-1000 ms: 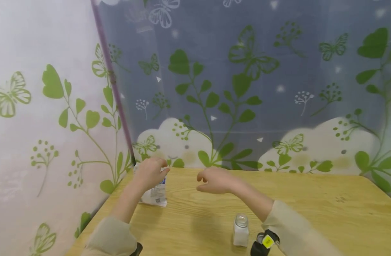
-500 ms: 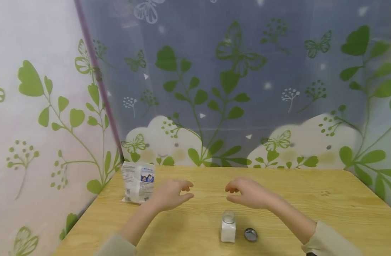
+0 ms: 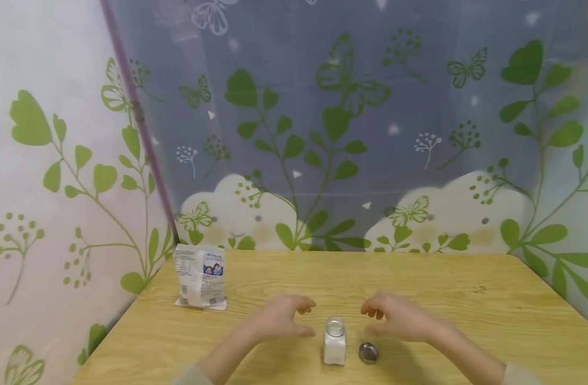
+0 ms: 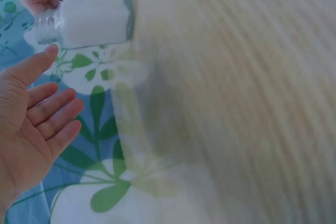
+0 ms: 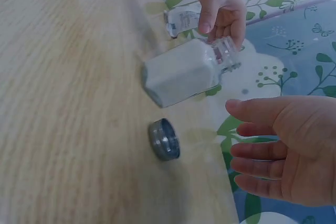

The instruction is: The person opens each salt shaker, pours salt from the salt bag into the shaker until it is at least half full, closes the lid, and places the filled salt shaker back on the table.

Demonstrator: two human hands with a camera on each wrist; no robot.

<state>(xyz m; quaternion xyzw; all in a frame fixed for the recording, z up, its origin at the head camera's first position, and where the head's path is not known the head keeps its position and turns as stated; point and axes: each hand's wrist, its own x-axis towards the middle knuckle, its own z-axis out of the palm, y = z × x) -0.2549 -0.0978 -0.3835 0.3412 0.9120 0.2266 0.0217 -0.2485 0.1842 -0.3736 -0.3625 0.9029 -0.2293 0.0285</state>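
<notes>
A small square glass jar (image 3: 334, 347) stands upright and uncapped on the wooden table, filled with white powder almost to its shoulder. Its silver screw lid (image 3: 368, 353) lies to the right with the hollow side up. My left hand (image 3: 286, 318) hovers to the left of the jar, fingers relaxed and holding nothing. On the other side, above the lid, is my right hand (image 3: 395, 318), also empty with loosely bent fingers. In the right wrist view the jar (image 5: 184, 72) shows its bare threaded neck, with my right thumb and fingers apart from it.
A white printed packet (image 3: 200, 278) with a blue picture stands at the table's back left. Behind the wooden table (image 3: 275, 267) hangs a curtain (image 3: 284, 133) patterned with leaves and butterflies; a pale one closes off the left side.
My left hand has come away from the packet, moving right and nearer to the jar. My right hand has moved back toward the jar and lid. The view has shifted right.
</notes>
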